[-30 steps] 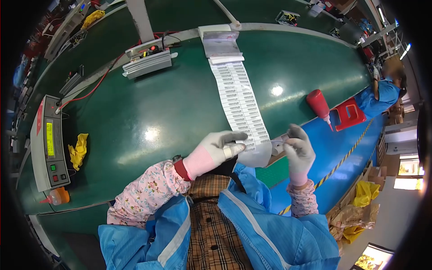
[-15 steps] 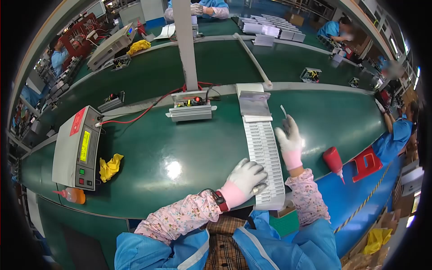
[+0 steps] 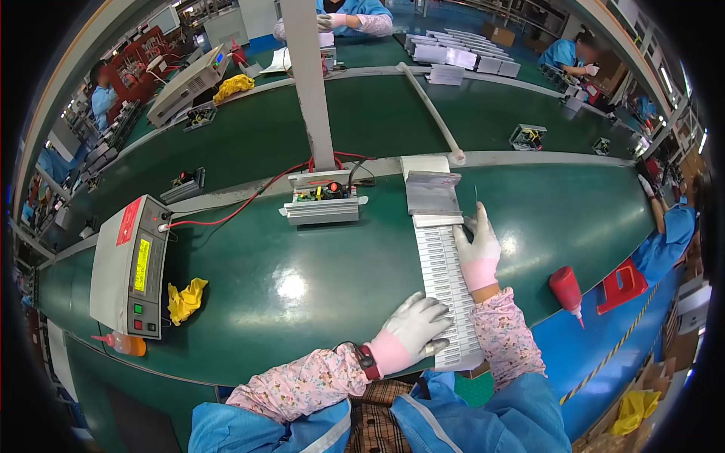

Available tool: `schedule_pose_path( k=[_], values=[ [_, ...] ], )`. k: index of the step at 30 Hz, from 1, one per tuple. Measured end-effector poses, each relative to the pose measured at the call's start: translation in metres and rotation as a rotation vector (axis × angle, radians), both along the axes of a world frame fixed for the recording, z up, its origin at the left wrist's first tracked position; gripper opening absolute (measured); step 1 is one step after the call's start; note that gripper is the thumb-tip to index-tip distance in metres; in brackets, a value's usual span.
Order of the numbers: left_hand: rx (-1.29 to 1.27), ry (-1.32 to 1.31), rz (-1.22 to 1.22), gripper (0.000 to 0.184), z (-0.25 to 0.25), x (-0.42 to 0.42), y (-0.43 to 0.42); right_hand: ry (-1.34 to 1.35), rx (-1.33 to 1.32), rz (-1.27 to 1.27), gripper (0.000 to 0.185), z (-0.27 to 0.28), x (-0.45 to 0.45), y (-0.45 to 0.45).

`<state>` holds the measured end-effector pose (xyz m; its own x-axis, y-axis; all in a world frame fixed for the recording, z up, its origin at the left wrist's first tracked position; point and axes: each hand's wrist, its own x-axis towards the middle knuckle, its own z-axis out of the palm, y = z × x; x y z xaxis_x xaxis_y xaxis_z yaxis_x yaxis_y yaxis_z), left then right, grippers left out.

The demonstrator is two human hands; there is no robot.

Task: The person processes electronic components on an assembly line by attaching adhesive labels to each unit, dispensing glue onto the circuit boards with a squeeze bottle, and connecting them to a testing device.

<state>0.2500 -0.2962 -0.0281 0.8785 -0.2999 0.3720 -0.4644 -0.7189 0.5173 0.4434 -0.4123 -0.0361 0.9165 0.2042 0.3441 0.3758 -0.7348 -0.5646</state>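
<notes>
A long strip of printed labels (image 3: 439,266) lies on the green bench, running from a bent metal plate (image 3: 432,194) towards my body. My left hand (image 3: 411,332), in a white and pink glove, rests flat on the near part of the strip with its fingers stretched out. Over the strip's right edge, just below the plate, is my right hand (image 3: 479,249), also gloved. Its fingertips pinch a thin, narrow label (image 3: 476,194) that sticks up and shows almost edge-on. Part of the strip is hidden under both hands.
A grey tester (image 3: 132,264) with a lit display stands left, beside a yellow cloth (image 3: 187,300). A circuit unit in a metal frame (image 3: 323,202) sits by the post (image 3: 307,90). A red bottle (image 3: 565,289) lies right. Co-workers sit across and to the right.
My right hand has moved left, in over the label strip, still pinching the label, which has turned edge-on. My left hand stays on the strip. The whole view has shifted slightly.
</notes>
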Motion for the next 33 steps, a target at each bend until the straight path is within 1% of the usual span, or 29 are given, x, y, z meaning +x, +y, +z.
schedule_pose_path(
  k=[2, 6, 7, 11, 16, 33],
  values=[
    [-0.003, 0.001, 0.001, 0.037, 0.000, 0.000, 0.001, 0.019, 0.021, 0.000, 0.067, 0.003, 0.000, -0.001],
    [0.010, 0.031, -0.014, 0.038, -0.001, 0.001, 0.002, 0.131, 0.316, -0.003, 0.062, 0.007, 0.001, -0.002],
    [0.010, 0.031, -0.013, 0.038, -0.001, 0.001, 0.002, 0.131, 0.316, -0.003, 0.062, 0.007, 0.001, -0.003],
    [-0.030, 0.024, -0.015, 0.037, 0.000, 0.000, 0.003, 0.212, 0.636, -0.003, 0.059, 0.007, 0.008, -0.008],
    [-0.097, 0.029, -0.018, 0.034, -0.001, 0.001, 0.004, 0.227, 0.719, 0.006, 0.058, 0.000, 0.016, -0.013],
    [-0.184, 0.042, -0.013, 0.031, -0.001, 0.000, 0.007, 0.264, 0.774, 0.003, 0.055, -0.001, 0.019, -0.013]
  ],
)
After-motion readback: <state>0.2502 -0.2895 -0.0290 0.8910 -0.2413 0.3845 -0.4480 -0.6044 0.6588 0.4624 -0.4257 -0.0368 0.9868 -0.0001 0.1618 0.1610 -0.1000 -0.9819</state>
